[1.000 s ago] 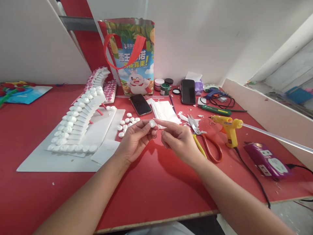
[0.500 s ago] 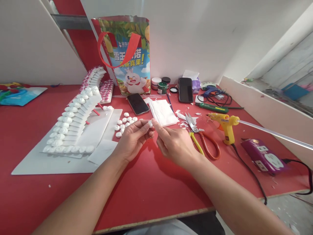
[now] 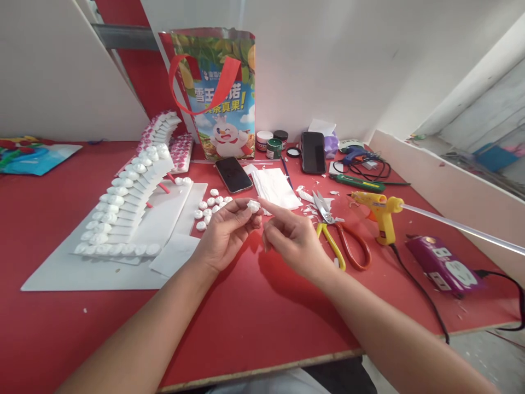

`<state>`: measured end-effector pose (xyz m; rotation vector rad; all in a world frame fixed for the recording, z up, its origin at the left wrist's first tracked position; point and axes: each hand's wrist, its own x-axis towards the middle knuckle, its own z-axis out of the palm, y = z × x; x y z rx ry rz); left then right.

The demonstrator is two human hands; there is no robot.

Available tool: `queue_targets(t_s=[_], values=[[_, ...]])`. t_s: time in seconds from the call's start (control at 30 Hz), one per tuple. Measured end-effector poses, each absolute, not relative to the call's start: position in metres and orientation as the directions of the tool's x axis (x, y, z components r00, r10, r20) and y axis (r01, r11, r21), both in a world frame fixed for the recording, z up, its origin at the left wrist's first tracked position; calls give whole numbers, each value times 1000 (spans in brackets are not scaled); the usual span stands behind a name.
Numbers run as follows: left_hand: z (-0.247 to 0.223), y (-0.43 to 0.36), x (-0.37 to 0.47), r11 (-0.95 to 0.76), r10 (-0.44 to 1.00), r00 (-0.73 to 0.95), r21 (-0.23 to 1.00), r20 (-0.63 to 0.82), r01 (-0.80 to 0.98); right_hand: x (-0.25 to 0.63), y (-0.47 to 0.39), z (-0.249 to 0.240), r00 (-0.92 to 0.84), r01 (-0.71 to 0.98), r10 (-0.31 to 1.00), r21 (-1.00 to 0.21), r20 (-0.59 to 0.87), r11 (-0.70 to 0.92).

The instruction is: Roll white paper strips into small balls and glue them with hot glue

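Observation:
My left hand [image 3: 223,232] pinches a small crumpled white paper piece [image 3: 253,207] between thumb and fingertips, over the middle of the table. My right hand [image 3: 293,235] is just to its right, the index finger stretched out with its tip beside the paper piece and the other fingers curled; nothing shows in it. Behind my left hand lie several small white paper balls [image 3: 204,206]. Left of them, a curved model stair [image 3: 135,197] edged with similar white balls rests on a white board [image 3: 53,273]. A stack of white paper sheets [image 3: 274,189] lies beyond my hands.
Scissors [image 3: 324,208] with red and yellow handles lie right of my right hand, among paper scraps. Farther right are a yellow glue gun [image 3: 383,216] and a purple power box [image 3: 445,265]. Two phones [image 3: 233,174], paint jars [image 3: 274,148] and a printed bag [image 3: 223,98] stand behind.
My right index finger has drawn slightly away from the white paper piece, which now shows more fully in my left fingers. The view has shifted slightly.

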<state>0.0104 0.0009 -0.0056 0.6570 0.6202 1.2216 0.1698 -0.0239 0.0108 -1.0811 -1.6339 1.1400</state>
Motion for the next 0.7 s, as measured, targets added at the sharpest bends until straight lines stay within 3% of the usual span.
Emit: queue_targets(t_s=[0.17, 0.4, 0.47, 0.6, 0.7], values=[[-6, 0, 11, 147, 985, 165, 780, -57, -609, 171, -26, 4, -271, 336, 928, -879, 255, 339], [-8, 2, 8, 117, 988, 153, 820, -36, -561, 182, -23, 6, -411, 611, 818, -544, 403, 575], [-8, 1, 9, 104, 989, 148, 835, -27, -541, 185, -20, 10, -372, 610, 841, -578, 394, 541], [-7, -1, 10, 74, 989, 148, 862, 1, -501, 187, -17, 18, -264, 466, 926, -805, 270, 367], [-6, -1, 10, 61, 988, 152, 877, 14, -477, 185, -17, 20, -267, 406, 937, -855, 227, 322]])
